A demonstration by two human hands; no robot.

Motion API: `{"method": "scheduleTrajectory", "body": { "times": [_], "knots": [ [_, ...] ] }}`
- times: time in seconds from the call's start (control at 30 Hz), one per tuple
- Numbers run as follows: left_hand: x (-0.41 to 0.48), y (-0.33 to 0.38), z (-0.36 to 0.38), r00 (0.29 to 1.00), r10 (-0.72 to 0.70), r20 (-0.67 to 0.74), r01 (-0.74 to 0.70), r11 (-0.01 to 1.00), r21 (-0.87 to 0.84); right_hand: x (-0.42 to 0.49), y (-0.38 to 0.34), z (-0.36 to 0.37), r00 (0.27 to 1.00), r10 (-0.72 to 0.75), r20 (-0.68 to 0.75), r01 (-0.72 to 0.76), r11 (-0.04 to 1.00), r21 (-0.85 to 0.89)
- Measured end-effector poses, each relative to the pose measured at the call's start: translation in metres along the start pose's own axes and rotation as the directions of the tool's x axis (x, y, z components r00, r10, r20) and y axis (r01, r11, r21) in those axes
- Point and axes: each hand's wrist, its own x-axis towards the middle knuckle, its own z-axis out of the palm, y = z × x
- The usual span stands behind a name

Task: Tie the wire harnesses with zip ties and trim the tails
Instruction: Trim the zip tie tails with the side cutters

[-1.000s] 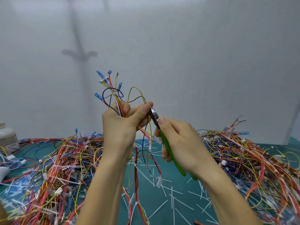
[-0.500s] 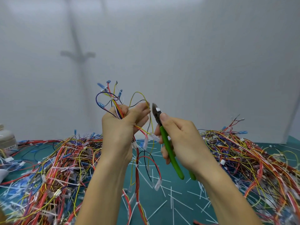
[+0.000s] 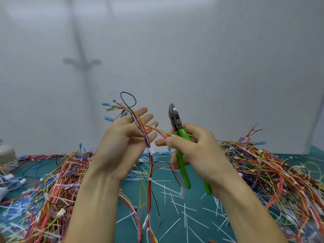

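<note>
Above the counter (image 3: 196, 232), the wire harness (image 3: 147, 142) is draped across the straight fingers of the released left grip (image 3: 122, 142). One branch is pinched by the right grip (image 3: 196, 151), which also grasps the green cutters (image 3: 182, 165), blades up. A white jar (image 3: 6, 156) is cut off at the left edge, and its contents cannot be made out.

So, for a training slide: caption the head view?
Open left hand cradles a wire harness; right hand grips green cutters and pinches its wires, over a mat strewn with trimmed tails.
</note>
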Motion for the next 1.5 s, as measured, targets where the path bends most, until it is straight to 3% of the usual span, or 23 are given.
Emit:
{"method": "scheduleTrajectory", "body": {
  "times": [0.17,0.3,0.43,0.57,0.7,0.8,0.87,0.97,1.07,1.23,1.33,1.43,1.5],
  "knots": [
    [-0.005,-0.004,0.008,0.996,0.030,0.089,-0.048,0.975,0.219,0.001,0.000,-0.002,0.993,-0.025,-0.112,0.030,0.999,0.041],
    [-0.009,-0.005,0.013,0.993,0.074,0.095,-0.109,0.893,0.437,0.003,-0.002,-0.007,0.959,-0.064,-0.278,0.102,0.987,0.124],
    [-0.009,-0.005,0.016,0.992,0.121,0.040,-0.126,0.888,0.443,0.003,-0.006,-0.011,0.936,-0.072,-0.345,0.149,0.968,0.203],
    [-0.008,-0.007,0.015,0.997,0.035,0.070,-0.061,0.905,0.422,0.002,-0.010,-0.016,0.929,-0.053,-0.367,0.157,0.953,0.260],
    [-0.006,-0.013,0.010,0.969,-0.069,0.237,-0.109,0.741,0.662,0.003,-0.009,-0.021,0.932,-0.036,-0.360,0.162,0.931,0.327],
    [-0.005,-0.017,0.009,0.922,-0.189,0.339,-0.137,0.660,0.739,0.003,-0.009,-0.023,0.939,-0.033,-0.343,0.166,0.916,0.366],
    [-0.004,-0.019,0.007,0.890,-0.227,0.395,-0.162,0.652,0.741,0.003,-0.008,-0.025,0.939,-0.042,-0.340,0.170,0.918,0.357],
    [-0.002,-0.021,0.004,0.912,-0.163,0.376,-0.154,0.712,0.685,0.003,-0.008,-0.025,0.931,-0.068,-0.357,0.189,0.930,0.314],
    [-0.001,-0.021,0.004,0.960,-0.088,0.266,-0.092,0.798,0.595,0.003,-0.012,-0.027,0.907,-0.089,-0.413,0.220,0.935,0.280],
    [0.005,-0.026,0.003,0.998,0.020,0.060,-0.048,0.863,0.503,-0.002,-0.018,-0.033,0.840,-0.223,-0.495,0.295,0.953,0.071],
    [0.009,-0.029,0.001,0.997,0.077,-0.020,-0.060,0.890,0.453,-0.003,-0.021,-0.035,0.886,-0.242,-0.396,0.264,0.964,0.002],
    [0.010,-0.028,-0.001,0.997,0.072,-0.031,-0.055,0.924,0.379,-0.001,-0.018,-0.034,0.972,-0.074,-0.222,0.048,0.991,-0.122],
    [0.009,-0.027,0.000,0.998,0.066,-0.010,-0.058,0.933,0.355,0.000,-0.013,-0.030,0.995,0.035,-0.094,-0.063,0.948,-0.312]
  ]
}}
